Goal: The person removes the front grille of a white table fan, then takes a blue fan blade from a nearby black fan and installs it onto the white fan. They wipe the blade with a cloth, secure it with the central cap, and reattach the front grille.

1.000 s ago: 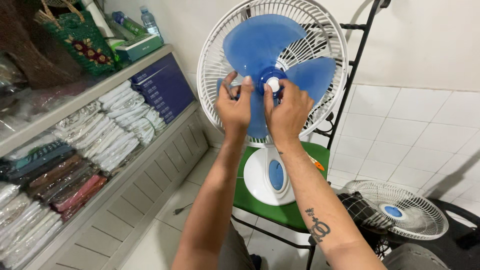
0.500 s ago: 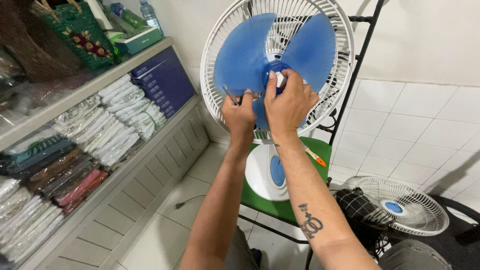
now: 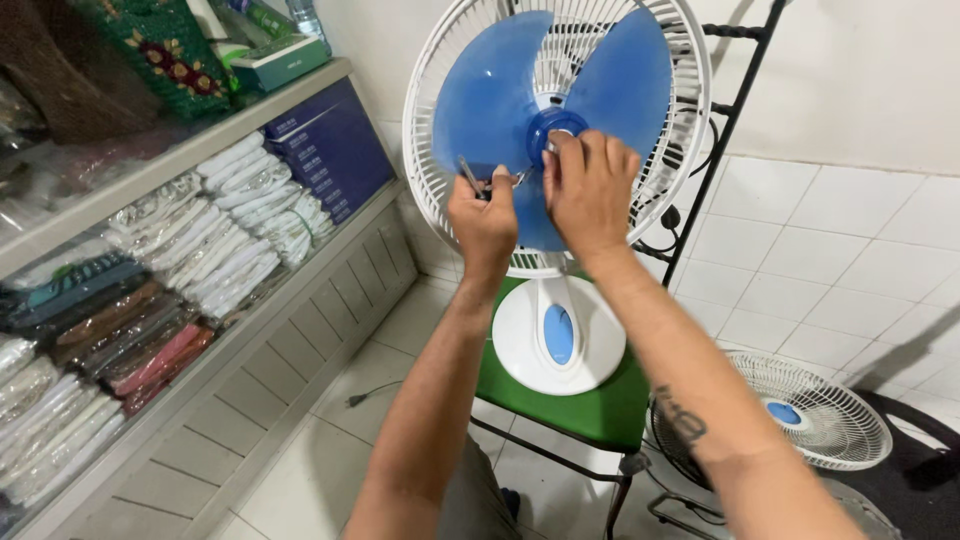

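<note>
The translucent blue plastic fan blade [image 3: 500, 100] sat at twelve o'clock; left hand [image 3: 484, 222] clenched thin metal pliers [image 3: 472, 178], right hand [image 3: 588, 188] gripped the hub; a slip might crack it

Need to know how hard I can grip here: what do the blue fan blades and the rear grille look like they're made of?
Fan blades: most likely translucent blue plastic, glossy; the grille ribs show through them. Rear grille: looks like white moulded plastic or coated wire; its thin, even ribs leave that open.
</note>
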